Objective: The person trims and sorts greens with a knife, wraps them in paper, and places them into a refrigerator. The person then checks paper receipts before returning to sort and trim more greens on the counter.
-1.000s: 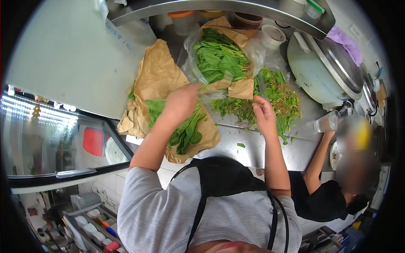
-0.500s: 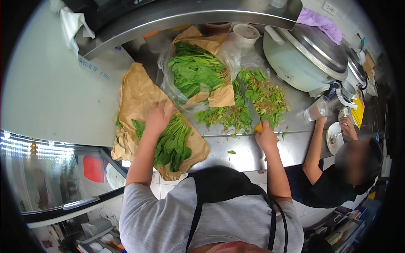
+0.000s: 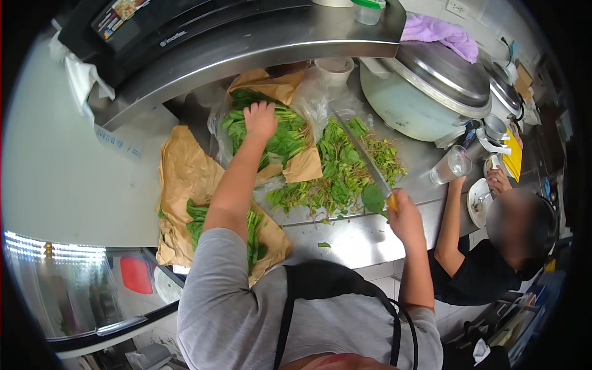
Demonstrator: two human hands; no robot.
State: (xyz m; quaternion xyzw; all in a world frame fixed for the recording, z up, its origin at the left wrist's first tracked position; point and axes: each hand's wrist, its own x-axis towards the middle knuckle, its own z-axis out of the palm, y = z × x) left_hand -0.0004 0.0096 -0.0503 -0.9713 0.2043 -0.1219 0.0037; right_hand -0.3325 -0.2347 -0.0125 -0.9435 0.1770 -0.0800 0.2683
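Observation:
My left hand [image 3: 261, 120] lies on a pile of spinach [image 3: 287, 132] in a paper-lined clear plastic bag, its fingers curled over the leaves. My right hand [image 3: 406, 216] is closed round the yellow-orange handle of a long knife [image 3: 367, 157]. The blade points up and away, over loose trimmed stems and leaves [image 3: 336, 179]. A single broad leaf [image 3: 372, 198] hangs beside the handle; whether my fingers pinch it I cannot tell. On brown paper [image 3: 185, 163] at the left lies another bunch of spinach [image 3: 196, 217], partly hidden by my left arm.
A large lidded pot [image 3: 407, 92] stands at the back right, a purple cloth [image 3: 441, 34] on its lid. A clear cup [image 3: 453, 163] is near a co-worker's hand, beside a white bowl [image 3: 479, 200]. A steel shelf [image 3: 265, 52] overhangs the counter's back.
My left hand has moved from the spinach on the brown paper up and right to the bagged pile. My right hand, with the knife, has shifted slightly right and nearer.

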